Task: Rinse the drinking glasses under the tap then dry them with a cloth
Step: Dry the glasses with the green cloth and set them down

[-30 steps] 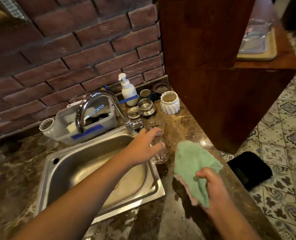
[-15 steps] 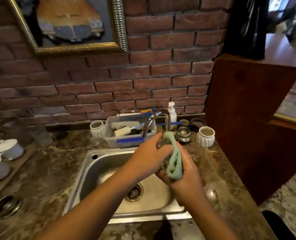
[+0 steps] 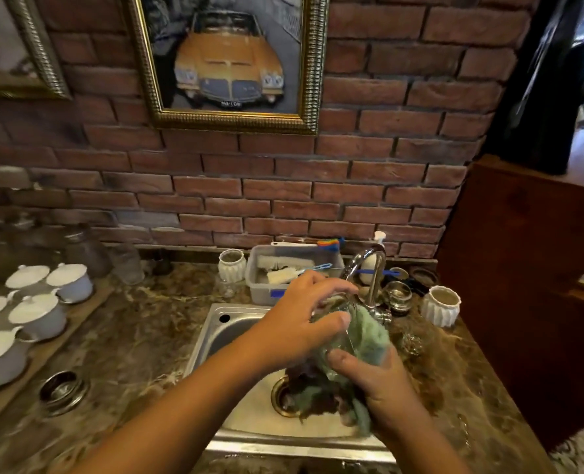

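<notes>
Drying works best if the left hand (image 3: pixel 299 325) grips the glass (image 3: pixel 335 347) firmly above the sink (image 3: pixel 220 336), while the right hand (image 3: pixel 381 381), clutching the cloth (image 3: pixel 369 331), twists it inside.

Brown marble countertop (image 3: pixel 146 336), steel sink (image 3: pixel 215 319) set in it, tap (image 3: pixel 376 271) at the sink's back right, grey tub (image 3: pixel 259 292) behind the sink, white ribbed pot (image 3: pixel 442 307) to its right, wooden board (image 3: pixel 75 326) far left.

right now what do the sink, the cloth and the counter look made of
Sink: stainless steel, by its dull silver sheen. Cloth: soft green fabric, fuzzy pile, perhaps microfibre. Counter: brown veined stone, glossy, likely polished marble or granite; laminate cannot be ruled out.
</notes>
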Available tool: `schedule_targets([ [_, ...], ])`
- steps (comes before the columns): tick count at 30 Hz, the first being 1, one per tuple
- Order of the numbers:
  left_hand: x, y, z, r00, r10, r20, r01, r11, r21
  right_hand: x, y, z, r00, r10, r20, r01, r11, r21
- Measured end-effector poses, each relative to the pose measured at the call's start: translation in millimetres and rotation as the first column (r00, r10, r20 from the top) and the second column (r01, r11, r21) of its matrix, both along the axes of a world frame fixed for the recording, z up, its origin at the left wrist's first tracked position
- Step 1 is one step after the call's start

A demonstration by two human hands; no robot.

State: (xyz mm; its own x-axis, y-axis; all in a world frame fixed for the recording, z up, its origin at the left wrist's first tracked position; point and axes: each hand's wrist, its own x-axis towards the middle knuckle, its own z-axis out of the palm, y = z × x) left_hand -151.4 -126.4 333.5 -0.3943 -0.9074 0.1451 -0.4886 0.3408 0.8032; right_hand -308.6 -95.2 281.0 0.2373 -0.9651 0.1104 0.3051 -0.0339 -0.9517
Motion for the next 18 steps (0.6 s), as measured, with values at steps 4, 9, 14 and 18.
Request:
schedule_targets([
  [4,-1.1,-0.6,2.7,0.97,0.216,-0.109,-0.21,0.976,0.066,18.2,-1.1,15.6,0.809,-0.383,-0.446,0.167,0.877,-0.45],
  [9,2.9,3.6,4.9,0.939,0.269,-0.215,-0.259,0.963,0.076,31.2,3.0,11.0,0.645,-0.561,-0.518,0.162,0.763,-0.625],
  [14,15.6,21.7,8.4,0.943,0.13,-0.306,-0.165,0.982,-0.092,22.8,13.0,39.7,0.894,-0.159,-0.418,0.036,0.957,-0.288],
  [18,26.5,25.4,13.9,0.966,-0.08,-0.245,0.023,0.974,-0.225,13.2,18.7,37.8,0.98,0.197,0.025,-0.199,0.975,0.101],
])
